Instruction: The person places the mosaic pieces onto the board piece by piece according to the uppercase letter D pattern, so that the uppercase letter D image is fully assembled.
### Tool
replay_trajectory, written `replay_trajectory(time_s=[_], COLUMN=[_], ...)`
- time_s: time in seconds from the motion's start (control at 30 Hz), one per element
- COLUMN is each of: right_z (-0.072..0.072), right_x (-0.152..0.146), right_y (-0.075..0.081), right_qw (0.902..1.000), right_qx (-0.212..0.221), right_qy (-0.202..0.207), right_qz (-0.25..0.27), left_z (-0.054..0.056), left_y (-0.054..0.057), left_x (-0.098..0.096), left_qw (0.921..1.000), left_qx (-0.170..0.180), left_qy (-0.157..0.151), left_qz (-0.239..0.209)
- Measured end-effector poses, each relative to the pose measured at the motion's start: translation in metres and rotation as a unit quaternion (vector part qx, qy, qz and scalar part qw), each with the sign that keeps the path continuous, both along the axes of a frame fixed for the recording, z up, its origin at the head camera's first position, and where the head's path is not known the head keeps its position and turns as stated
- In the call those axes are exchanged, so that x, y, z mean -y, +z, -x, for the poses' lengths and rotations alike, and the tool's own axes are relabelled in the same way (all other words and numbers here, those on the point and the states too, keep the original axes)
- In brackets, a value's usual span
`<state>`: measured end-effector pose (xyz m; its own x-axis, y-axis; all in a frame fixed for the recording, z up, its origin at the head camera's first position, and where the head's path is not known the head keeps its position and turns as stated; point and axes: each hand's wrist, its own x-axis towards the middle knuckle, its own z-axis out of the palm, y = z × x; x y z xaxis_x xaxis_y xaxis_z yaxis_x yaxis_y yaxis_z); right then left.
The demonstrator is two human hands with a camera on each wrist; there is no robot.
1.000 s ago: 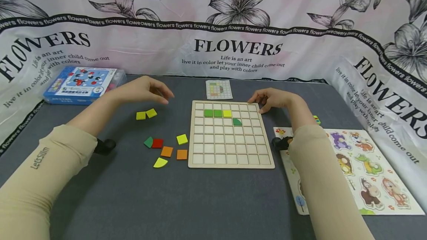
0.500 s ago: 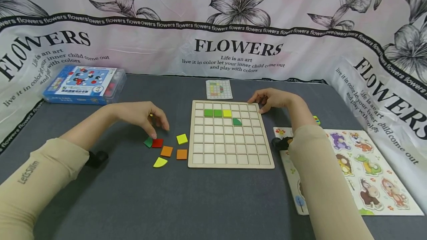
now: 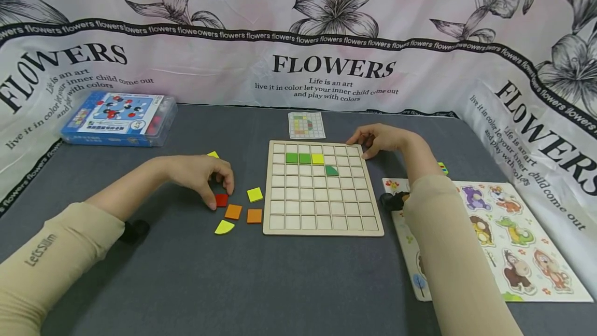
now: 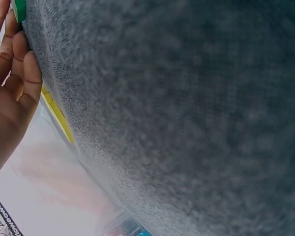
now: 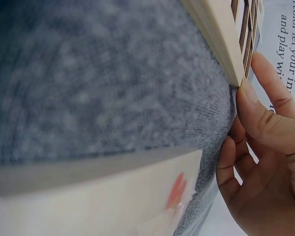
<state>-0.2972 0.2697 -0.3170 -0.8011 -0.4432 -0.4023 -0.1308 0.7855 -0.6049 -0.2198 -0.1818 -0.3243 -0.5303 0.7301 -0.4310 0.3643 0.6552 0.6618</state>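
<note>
My left hand (image 3: pixel 200 174) is low over the loose tiles, with thumb and forefinger at opposite edges of a red square tile (image 3: pixel 221 200), pinching it. A green tile (image 4: pixel 19 10) shows by the fingers in the left wrist view; the hand hides it in the head view. My right hand (image 3: pixel 383 139) holds the far right corner of the wooden grid board (image 3: pixel 322 232) between thumb and forefinger. On the board lie two green squares (image 3: pixel 298 158), a yellow square (image 3: pixel 317 159) and a green quarter-round tile (image 3: pixel 331 170).
Orange squares (image 3: pixel 233 212), a yellow square (image 3: pixel 254 194) and a yellow quarter-round tile (image 3: pixel 225 227) lie left of the board. A pattern card (image 3: pixel 306 125) lies behind it. An animal puzzle board (image 3: pixel 536 222) lies at right, a blue box (image 3: pixel 116 118) at back left.
My left hand has come down toward the front, from beyond the yellow squares to the red square, and its fingers have closed at that tile. The right hand has stayed at the board's corner.
</note>
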Motion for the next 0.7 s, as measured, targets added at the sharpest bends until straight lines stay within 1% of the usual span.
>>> replay_trajectory(time_s=[0.13,0.4,0.53,0.7], right_z=[-0.0004,-0.0004,-0.0004,0.0004], right_x=[0.0001,-0.0001,-0.0001,-0.0007], right_y=[-0.0003,-0.0001,-0.0001,-0.0012], right_qw=[1.0,1.0,1.0,1.0], right_qx=[-0.003,-0.005,0.0,0.004], right_qy=[-0.001,0.003,-0.002,-0.002], right_qz=[-0.001,0.005,0.006,0.007], left_z=[-0.0011,-0.0014,-0.0012,-0.0004], left_y=[-0.0001,-0.0013,-0.0012,-0.0009], left_x=[-0.0017,-0.0045,-0.0063,-0.0097], left_qw=[0.9998,0.9992,0.9982,0.9958], left_qx=[-0.018,-0.04,-0.058,-0.079], left_qy=[-0.003,-0.001,0.013,0.039], left_qz=[0.007,-0.002,-0.01,-0.023])
